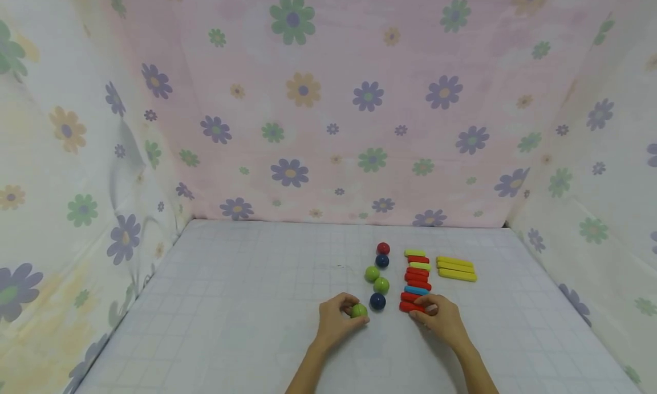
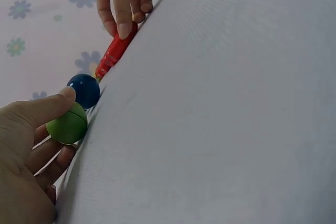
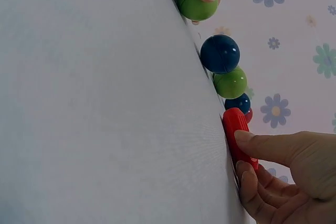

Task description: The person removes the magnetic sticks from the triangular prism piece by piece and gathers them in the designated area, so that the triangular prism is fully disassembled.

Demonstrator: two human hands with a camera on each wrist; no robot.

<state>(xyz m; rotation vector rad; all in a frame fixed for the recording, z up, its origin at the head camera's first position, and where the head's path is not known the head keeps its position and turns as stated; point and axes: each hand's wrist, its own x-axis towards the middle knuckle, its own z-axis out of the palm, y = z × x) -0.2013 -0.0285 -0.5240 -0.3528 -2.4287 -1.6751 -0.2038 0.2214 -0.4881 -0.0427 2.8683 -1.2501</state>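
Observation:
In the head view my left hand holds a green ball between thumb and fingers, low over the white table. The left wrist view shows the thumb on top of this green ball. Just beyond it is a dark blue ball. My right hand pinches the near red stick, which has rounded ends; the right wrist view shows the thumb lying on the red stick. This stick is at the near end of a column of short red, blue and yellow-green sticks, partly covered by my fingers.
Beyond the blue ball, a loose line of balls runs away from me: green balls, another dark blue ball and a red ball. Three longer yellow sticks lie right of the column. Flowered cloth walls in the white table.

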